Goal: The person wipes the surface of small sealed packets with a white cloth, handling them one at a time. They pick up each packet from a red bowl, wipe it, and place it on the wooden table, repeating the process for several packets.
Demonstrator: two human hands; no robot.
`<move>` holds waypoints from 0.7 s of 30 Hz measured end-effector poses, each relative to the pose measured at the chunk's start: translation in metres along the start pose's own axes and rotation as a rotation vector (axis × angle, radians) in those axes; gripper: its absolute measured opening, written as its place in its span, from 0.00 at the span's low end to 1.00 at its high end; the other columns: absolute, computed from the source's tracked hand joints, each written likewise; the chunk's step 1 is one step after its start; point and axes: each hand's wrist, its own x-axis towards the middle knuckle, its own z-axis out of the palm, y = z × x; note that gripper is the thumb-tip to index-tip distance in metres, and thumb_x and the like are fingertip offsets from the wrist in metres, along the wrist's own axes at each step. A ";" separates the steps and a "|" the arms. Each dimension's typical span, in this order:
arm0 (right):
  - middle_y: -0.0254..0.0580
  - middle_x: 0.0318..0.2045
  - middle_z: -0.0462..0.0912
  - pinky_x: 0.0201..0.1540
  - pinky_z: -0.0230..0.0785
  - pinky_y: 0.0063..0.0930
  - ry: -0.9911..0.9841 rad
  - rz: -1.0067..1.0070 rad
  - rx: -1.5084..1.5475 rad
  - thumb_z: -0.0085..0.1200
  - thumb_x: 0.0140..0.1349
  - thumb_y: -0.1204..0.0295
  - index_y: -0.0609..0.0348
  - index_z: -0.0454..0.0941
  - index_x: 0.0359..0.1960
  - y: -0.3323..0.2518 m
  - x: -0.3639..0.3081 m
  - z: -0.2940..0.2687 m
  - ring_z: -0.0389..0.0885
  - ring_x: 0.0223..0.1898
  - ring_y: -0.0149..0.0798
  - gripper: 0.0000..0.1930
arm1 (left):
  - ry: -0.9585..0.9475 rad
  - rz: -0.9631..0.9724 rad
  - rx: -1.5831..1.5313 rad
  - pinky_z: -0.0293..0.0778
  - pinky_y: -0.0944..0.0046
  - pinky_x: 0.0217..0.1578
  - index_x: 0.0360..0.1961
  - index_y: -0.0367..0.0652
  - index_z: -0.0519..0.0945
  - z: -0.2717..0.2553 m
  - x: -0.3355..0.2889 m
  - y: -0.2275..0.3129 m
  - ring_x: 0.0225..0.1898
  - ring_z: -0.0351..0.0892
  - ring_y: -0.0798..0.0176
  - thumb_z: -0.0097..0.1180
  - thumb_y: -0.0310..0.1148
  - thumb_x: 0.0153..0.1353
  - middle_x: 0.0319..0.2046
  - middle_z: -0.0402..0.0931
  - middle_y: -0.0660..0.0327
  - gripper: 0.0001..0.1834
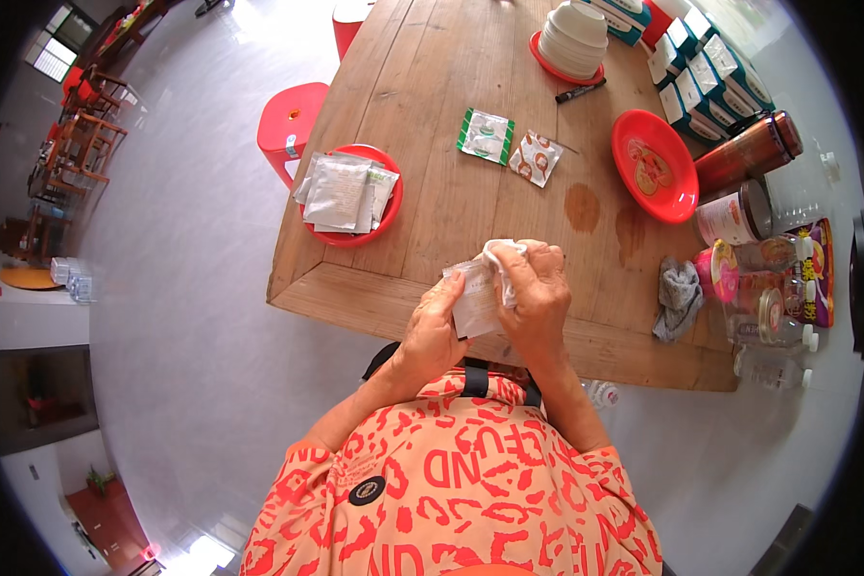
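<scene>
Above the table's near edge, my left hand pinches a flat silvery-white sachet between thumb and fingers. My right hand is closed on a crumpled white tissue at the sachet's upper right side. Fingers hide part of both things. To the left, a round red plate bears a pile of similar sachets. Beyond my hands, a green-edged sachet and a brown-and-white patterned sachet lie flat on the wooden table.
An oval red tray lies at the right, near a copper-coloured flask, a can and clear bottles. A grey rag lies nearer. White bowls and a black marker are farther back. A red stool stands left.
</scene>
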 end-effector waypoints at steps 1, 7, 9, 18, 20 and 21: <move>0.39 0.33 0.78 0.33 0.74 0.35 0.004 -0.029 -0.018 0.62 0.44 0.77 0.55 0.82 0.39 -0.003 -0.002 -0.001 0.76 0.36 0.44 0.16 | 0.015 -0.004 -0.004 0.69 0.56 0.59 0.60 0.40 0.68 0.002 0.000 0.001 0.56 0.75 0.61 0.35 0.43 0.75 0.55 0.74 0.58 0.22; 0.37 0.33 0.77 0.32 0.75 0.32 -0.116 -0.179 0.043 0.62 0.44 0.75 0.55 0.83 0.36 -0.016 -0.022 -0.005 0.76 0.33 0.40 0.14 | -0.047 0.042 -0.005 0.70 0.57 0.60 0.65 0.37 0.62 0.010 -0.005 0.008 0.59 0.72 0.57 0.31 0.44 0.75 0.58 0.71 0.53 0.27; 0.38 0.33 0.76 0.32 0.74 0.33 -0.186 -0.180 0.123 0.63 0.44 0.76 0.55 0.83 0.36 -0.014 -0.022 -0.015 0.75 0.32 0.41 0.14 | -0.041 0.026 -0.012 0.71 0.57 0.59 0.64 0.37 0.65 0.003 -0.007 0.007 0.57 0.74 0.57 0.32 0.44 0.75 0.56 0.73 0.54 0.26; 0.44 0.34 0.78 0.33 0.74 0.38 -0.078 -0.009 0.111 0.63 0.45 0.78 0.56 0.81 0.39 0.000 -0.011 -0.006 0.77 0.36 0.48 0.16 | -0.059 0.057 0.036 0.78 0.63 0.50 0.55 0.36 0.72 -0.006 -0.006 0.002 0.50 0.79 0.65 0.49 0.26 0.68 0.49 0.77 0.57 0.15; 0.44 0.33 0.78 0.34 0.74 0.38 -0.064 0.038 0.076 0.63 0.45 0.78 0.56 0.81 0.39 -0.001 -0.013 -0.004 0.77 0.36 0.48 0.15 | -0.072 0.072 0.057 0.78 0.62 0.51 0.56 0.34 0.71 -0.009 -0.005 0.000 0.50 0.79 0.64 0.49 0.24 0.68 0.50 0.77 0.56 0.16; 0.44 0.33 0.78 0.34 0.74 0.38 -0.092 0.017 0.067 0.62 0.45 0.78 0.57 0.81 0.39 -0.001 -0.017 -0.004 0.77 0.36 0.48 0.15 | -0.076 0.075 0.062 0.78 0.61 0.52 0.56 0.34 0.70 -0.010 -0.005 0.000 0.51 0.79 0.63 0.48 0.24 0.68 0.51 0.76 0.56 0.16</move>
